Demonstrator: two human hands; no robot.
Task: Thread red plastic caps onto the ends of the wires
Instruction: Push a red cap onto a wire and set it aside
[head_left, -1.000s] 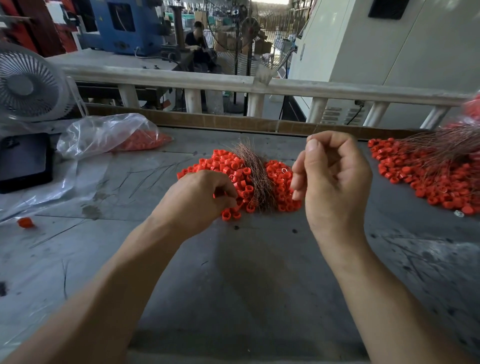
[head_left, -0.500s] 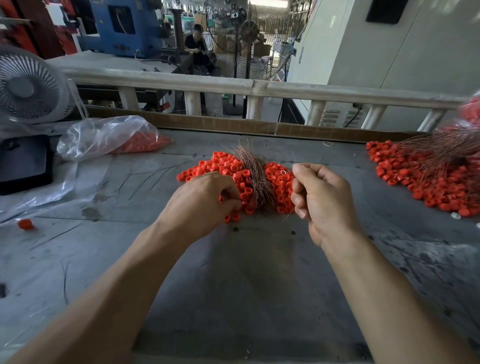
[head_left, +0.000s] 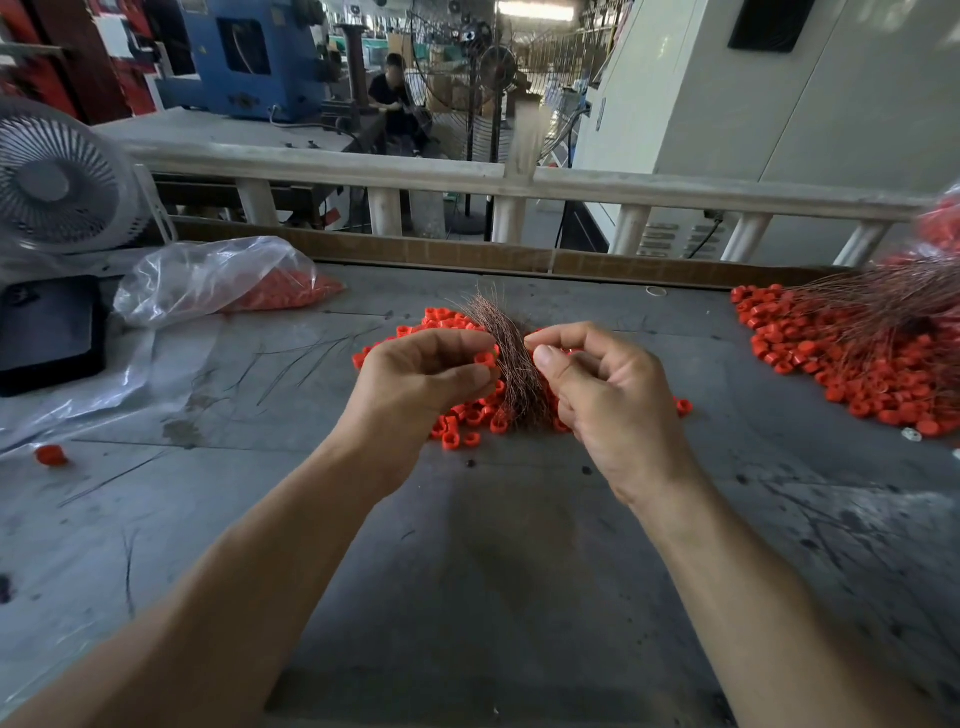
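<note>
Head view: my left hand (head_left: 421, 379) pinches a red cap (head_left: 486, 358) just left of the copper wire bundle (head_left: 511, 364), which runs front to back over the cap pile (head_left: 467, 415) mid-tabletop. My right hand (head_left: 602, 395) hovers just right, thumb and forefinger pinched, apparently on one wire I cannot make out. A capped heap (head_left: 857, 364) lies at the right edge, a bag of caps (head_left: 218, 280) far left.

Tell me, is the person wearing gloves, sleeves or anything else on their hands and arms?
Nothing shows. The left hand and right hand are bare, without gloves, and no rings can be made out. Both forearms are uncovered as far as the bottom edge of the head view, so no sleeve cuff appears, and neither wrist carries a watch or band. The nails that show look short and unpainted.
</note>
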